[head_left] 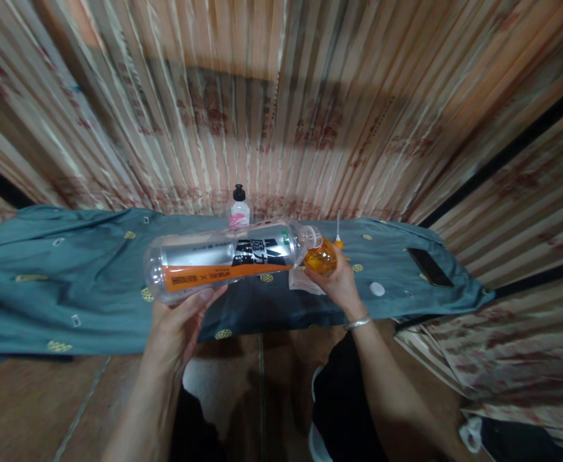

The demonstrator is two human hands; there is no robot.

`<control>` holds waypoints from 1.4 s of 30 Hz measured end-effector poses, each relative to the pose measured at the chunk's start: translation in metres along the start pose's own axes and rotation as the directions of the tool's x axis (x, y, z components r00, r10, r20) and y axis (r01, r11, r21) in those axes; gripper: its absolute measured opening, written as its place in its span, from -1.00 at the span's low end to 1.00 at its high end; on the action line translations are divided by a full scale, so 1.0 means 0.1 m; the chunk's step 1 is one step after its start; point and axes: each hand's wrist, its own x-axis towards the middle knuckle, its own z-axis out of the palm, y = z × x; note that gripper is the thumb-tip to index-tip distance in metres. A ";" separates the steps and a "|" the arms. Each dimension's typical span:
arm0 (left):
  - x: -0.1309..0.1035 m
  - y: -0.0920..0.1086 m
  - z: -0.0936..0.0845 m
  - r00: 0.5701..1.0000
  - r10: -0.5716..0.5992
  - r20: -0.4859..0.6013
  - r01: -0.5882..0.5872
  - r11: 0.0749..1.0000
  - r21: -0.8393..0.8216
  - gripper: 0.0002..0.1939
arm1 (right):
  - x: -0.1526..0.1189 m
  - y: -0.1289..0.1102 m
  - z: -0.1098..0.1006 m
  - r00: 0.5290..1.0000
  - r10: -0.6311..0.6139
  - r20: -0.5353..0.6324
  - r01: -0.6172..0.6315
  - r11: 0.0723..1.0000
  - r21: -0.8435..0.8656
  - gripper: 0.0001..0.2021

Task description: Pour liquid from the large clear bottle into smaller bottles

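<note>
A large clear bottle (223,258) with a silver, black and orange label lies nearly level in the air, its neck pointing right. My left hand (181,321) holds it from below near its base, thumb along the side. My right hand (337,282) is wrapped round a small rounded container (320,258) with orange liquid in it. The large bottle's mouth meets the top of this container; whether liquid passes between them cannot be made out. Behind the large bottle stands a small clear bottle (239,212) with a black cap and a pink label.
A teal patterned cloth (103,276) covers the narrow table. On it are a dark phone (429,266), a white round lid (377,289), an orange nozzle with a thin tube (339,242) and a pale packet (305,282). Pleated curtains (271,109) hang behind.
</note>
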 end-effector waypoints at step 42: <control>0.01 0.00 0.03 0.997 -0.044 -0.061 0.042 0.998 -0.037 -0.56 | 0.00 0.02 0.01 1.000 -0.019 -0.007 0.019 1.000 -0.018 -0.25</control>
